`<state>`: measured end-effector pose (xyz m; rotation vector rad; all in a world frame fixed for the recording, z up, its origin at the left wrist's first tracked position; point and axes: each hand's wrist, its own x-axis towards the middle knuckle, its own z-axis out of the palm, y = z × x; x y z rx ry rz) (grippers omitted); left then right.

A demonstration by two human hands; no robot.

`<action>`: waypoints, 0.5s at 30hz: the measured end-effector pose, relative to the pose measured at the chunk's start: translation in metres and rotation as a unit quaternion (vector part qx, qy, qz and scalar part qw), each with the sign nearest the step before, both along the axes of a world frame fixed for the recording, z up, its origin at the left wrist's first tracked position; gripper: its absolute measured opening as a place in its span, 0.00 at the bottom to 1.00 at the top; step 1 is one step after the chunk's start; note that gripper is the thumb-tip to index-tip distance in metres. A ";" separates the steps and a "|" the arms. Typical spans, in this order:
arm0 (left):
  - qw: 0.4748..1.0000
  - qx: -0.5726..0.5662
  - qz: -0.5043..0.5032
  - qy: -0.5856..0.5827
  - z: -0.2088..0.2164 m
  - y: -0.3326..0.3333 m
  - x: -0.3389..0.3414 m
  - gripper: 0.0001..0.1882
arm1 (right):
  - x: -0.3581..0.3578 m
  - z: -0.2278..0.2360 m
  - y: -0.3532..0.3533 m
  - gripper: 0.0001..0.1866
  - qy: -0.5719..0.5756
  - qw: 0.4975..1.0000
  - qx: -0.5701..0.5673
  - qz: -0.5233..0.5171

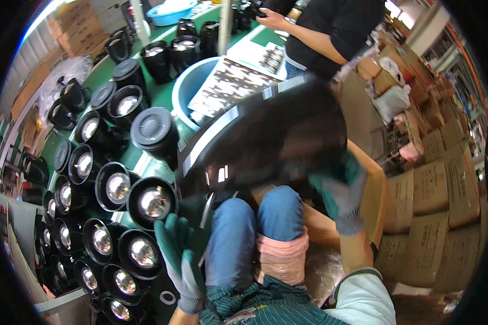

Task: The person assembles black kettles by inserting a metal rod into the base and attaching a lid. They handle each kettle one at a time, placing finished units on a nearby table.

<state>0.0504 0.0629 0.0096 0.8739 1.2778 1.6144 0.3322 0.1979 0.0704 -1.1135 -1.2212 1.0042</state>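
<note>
The green tabletop (162, 95) fills the upper left of the frame, covered with many black round pots with shiny steel interiors (153, 201), some lidded. At centre, a large glossy black curved housing (265, 141) sits above an open brown cardboard carton (371, 203). The right hand (341, 195), in a green-grey glove, is clamped on the housing's lower right edge. The left hand (180, 254), gloved, hangs with fingers spread, gripping nothing. The housing is judged not yet packed; many pots remain.

black kettles (119, 187) on green table (162, 95) | blue tub (187, 86) | stacked cartons (436, 216)
</note>
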 end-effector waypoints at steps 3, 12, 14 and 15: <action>0.989 0.051 -0.121 -0.068 -0.015 0.007 0.021 0.46 | 0.042 -0.004 -0.097 0.22 -0.021 0.999 -0.034 0.025; 0.941 -0.140 -0.276 0.137 -0.047 0.000 0.018 0.32 | 0.060 -0.044 -0.195 0.23 0.116 0.976 -0.185 -0.017; 0.924 -0.122 -0.286 0.224 -0.055 -0.001 0.018 0.31 | 0.062 -0.046 -0.190 0.22 0.113 0.975 -0.194 -0.002; 0.922 -0.102 -0.288 0.237 -0.059 0.001 0.016 0.30 | 0.064 -0.056 -0.188 0.22 0.055 0.985 -0.160 0.027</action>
